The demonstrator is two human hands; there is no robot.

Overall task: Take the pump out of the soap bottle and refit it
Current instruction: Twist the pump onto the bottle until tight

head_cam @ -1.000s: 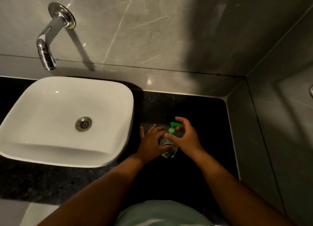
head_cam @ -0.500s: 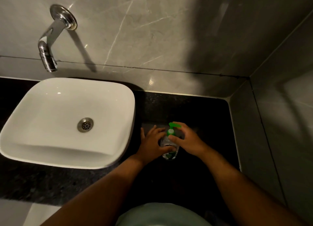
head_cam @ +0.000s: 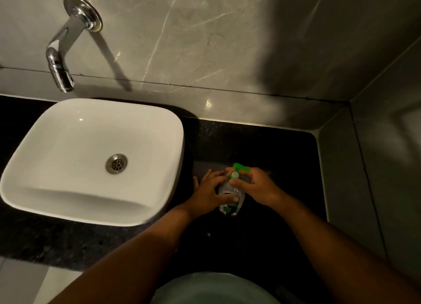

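Holding the bottle (head_cam: 231, 198) still, my left hand (head_cam: 210, 195) wraps its side, with fingers curled round the back and my thumb across the front label. My right hand (head_cam: 257, 186) pinches the pump (head_cam: 238, 169) at its neck, thumb on the near side and fingers bent over the green top.

A second ago my right hand sat higher, and the green spout stuck out past my fingers. Now my hand is lower and tighter on the neck, and less of the spout shows. The bottle has not moved. I think this means I am twisting the pump, turn by turn. I cannot tell which way it turns, or if it is loose yet. The pump is still in the bottle, so the lifting out is not done.

The bottle stands on the dark counter (head_cam: 273, 224), near the right of the white sink (head_cam: 159, 132) but not touching it. It looks clear, with a little green on the label. It may be slippery, so my left hand must grip hard or the bottle will spin with the pump.

The tap (head_cam: 60, 75) sticks out of the wall above the sink, far from my hands. The corner wall (head_cam: 353, 167) is off to my right.
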